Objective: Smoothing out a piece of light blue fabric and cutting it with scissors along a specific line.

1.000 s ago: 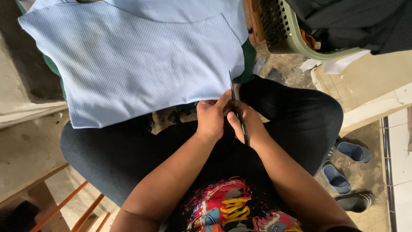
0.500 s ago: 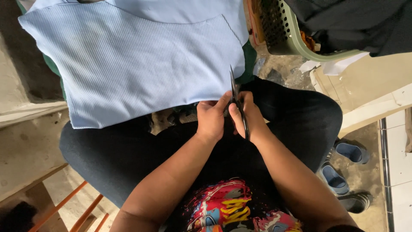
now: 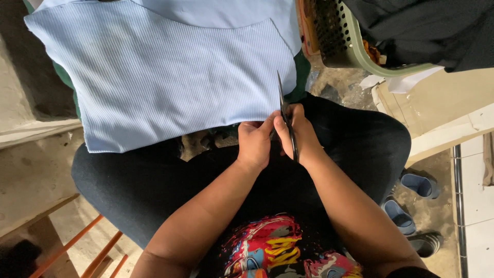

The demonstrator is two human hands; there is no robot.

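Note:
A light blue striped garment lies spread across my lap and knees. My left hand pinches its lower hem near the right corner. My right hand grips black scissors, whose closed blades point up along the cloth's right side, over the fabric just above the hem. Both hands touch each other at the hem. My legs in dark trousers lie under the garment.
A green plastic basket holding dark clothing stands at the upper right. Blue slippers lie on the floor to the right. Orange rods and a wooden piece sit at the lower left on the concrete floor.
The scissors have pushed a little farther up along the cloth's right side, and both hands shifted slightly with them. The garment stays in place.

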